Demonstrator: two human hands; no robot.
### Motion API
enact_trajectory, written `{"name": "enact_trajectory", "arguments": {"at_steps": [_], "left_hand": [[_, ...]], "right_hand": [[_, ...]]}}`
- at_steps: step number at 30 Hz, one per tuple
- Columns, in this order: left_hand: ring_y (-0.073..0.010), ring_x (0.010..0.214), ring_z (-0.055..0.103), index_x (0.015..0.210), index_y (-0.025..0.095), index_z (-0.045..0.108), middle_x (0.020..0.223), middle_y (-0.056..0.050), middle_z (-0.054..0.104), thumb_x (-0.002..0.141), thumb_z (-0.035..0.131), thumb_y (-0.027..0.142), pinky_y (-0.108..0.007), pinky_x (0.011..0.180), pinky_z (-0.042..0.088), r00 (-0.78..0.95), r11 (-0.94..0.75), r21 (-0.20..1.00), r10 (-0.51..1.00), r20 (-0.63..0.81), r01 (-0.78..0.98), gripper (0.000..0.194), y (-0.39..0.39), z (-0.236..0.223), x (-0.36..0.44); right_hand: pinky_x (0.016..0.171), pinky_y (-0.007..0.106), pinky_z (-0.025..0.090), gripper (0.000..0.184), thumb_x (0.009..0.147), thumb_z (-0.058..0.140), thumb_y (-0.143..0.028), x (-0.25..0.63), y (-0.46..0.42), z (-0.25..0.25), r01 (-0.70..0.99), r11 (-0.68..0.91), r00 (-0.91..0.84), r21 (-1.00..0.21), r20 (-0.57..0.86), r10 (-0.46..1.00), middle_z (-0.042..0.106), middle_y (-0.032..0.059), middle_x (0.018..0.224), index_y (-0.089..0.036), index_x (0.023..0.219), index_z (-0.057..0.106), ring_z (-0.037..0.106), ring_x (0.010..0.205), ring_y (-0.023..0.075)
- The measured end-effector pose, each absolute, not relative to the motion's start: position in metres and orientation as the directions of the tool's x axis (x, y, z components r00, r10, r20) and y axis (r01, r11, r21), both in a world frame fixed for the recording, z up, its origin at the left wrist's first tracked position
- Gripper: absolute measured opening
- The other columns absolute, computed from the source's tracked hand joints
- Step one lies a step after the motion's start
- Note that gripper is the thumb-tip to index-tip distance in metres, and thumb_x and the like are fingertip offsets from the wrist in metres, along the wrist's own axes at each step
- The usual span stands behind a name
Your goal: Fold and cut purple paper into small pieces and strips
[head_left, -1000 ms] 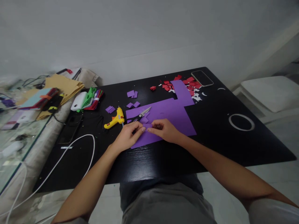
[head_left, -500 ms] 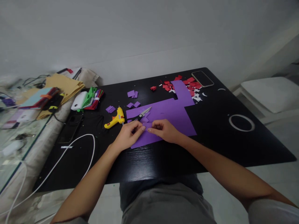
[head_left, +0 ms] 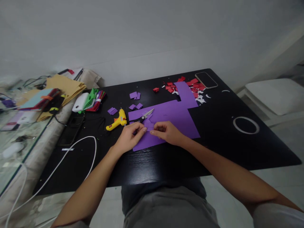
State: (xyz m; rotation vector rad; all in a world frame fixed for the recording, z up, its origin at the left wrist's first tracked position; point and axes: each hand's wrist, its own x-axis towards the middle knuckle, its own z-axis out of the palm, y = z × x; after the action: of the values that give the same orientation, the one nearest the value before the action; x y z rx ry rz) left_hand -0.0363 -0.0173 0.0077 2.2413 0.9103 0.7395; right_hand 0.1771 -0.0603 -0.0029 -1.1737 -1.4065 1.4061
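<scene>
Between my two hands is a small piece of purple paper (head_left: 149,127). My left hand (head_left: 130,135) pinches its left side and my right hand (head_left: 166,133) its right side. Both hands are over a large purple sheet (head_left: 175,122) on the black table. Just beyond my left fingers, scissors (head_left: 143,117) with black handles lie on that sheet, blades toward the upper right, with small purple pieces beside them. A yellow glue gun (head_left: 118,120) rests left of the sheet, close to my left hand.
Small purple squares (head_left: 135,95) lie in groups behind the glue gun. Red scraps (head_left: 169,87) and a phone (head_left: 206,80) are at the back right, a tape-like ring (head_left: 246,125) at the right. Bundled coloured strips (head_left: 96,100), another phone (head_left: 72,130) and a white cable (head_left: 95,152) occupy the left.
The small purple paper between my fingers has shifted and tilted slightly. My hands have barely moved, and everything else lies as before.
</scene>
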Motion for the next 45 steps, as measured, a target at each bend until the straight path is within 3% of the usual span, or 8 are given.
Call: {"name": "enact_trajectory", "arguments": {"at_steps": [16, 25, 38, 45], "left_hand": [[-0.0113, 0.063, 0.051, 0.079, 0.018, 0.059, 0.07, 0.002, 0.057, 0.098, 0.063, 0.036, -0.024, 0.059, 0.039, 0.609, -0.579, 0.721, 0.744, 0.275, 0.381, 0.026, -0.017, 0.005, -0.038], [-0.0101, 0.062, 0.047, 0.08, 0.018, 0.059, 0.067, 0.004, 0.051, 0.097, 0.064, 0.035, -0.023, 0.059, 0.038, 0.559, -0.541, 0.75, 0.78, 0.281, 0.379, 0.025, -0.015, 0.002, -0.04], [-0.0112, 0.064, 0.054, 0.084, 0.017, 0.066, 0.072, 0.001, 0.061, 0.097, 0.064, 0.033, -0.024, 0.061, 0.042, 0.616, -0.594, 0.718, 0.731, 0.293, 0.364, 0.021, -0.019, 0.005, -0.036], [-0.0123, 0.068, 0.058, 0.089, 0.017, 0.067, 0.074, 0.001, 0.063, 0.098, 0.062, 0.032, -0.025, 0.064, 0.044, 0.597, -0.581, 0.722, 0.748, 0.291, 0.376, 0.018, -0.018, 0.005, -0.036]], "right_hand": [[0.055, 0.027, 0.032, 0.04, 0.078, 0.08, -0.051, 0.178, -0.06, -0.006, 0.059, -0.007, -0.214, -0.998, -0.019, 0.977, 0.047, -0.0056, 0.06, -0.02, 0.067, 0.057, 0.042, 0.057, 0.0104], [0.059, 0.027, 0.043, 0.028, 0.079, 0.077, -0.044, 0.178, -0.059, -0.009, 0.032, -0.028, -0.183, -0.999, -0.033, 0.983, 0.059, -0.0023, 0.068, -0.018, 0.082, 0.069, 0.052, 0.063, 0.0125], [0.057, 0.026, 0.032, 0.031, 0.08, 0.076, -0.047, 0.177, -0.059, -0.011, 0.064, 0.003, -0.223, -0.998, -0.011, 0.975, 0.048, -0.0053, 0.064, -0.019, 0.074, 0.063, 0.041, 0.06, 0.0108], [0.054, 0.026, 0.027, 0.043, 0.079, 0.078, -0.049, 0.176, -0.06, -0.012, 0.102, 0.016, -0.243, -0.995, -0.009, 0.97, 0.036, -0.0078, 0.058, -0.02, 0.063, 0.049, 0.035, 0.056, 0.0091]]}}
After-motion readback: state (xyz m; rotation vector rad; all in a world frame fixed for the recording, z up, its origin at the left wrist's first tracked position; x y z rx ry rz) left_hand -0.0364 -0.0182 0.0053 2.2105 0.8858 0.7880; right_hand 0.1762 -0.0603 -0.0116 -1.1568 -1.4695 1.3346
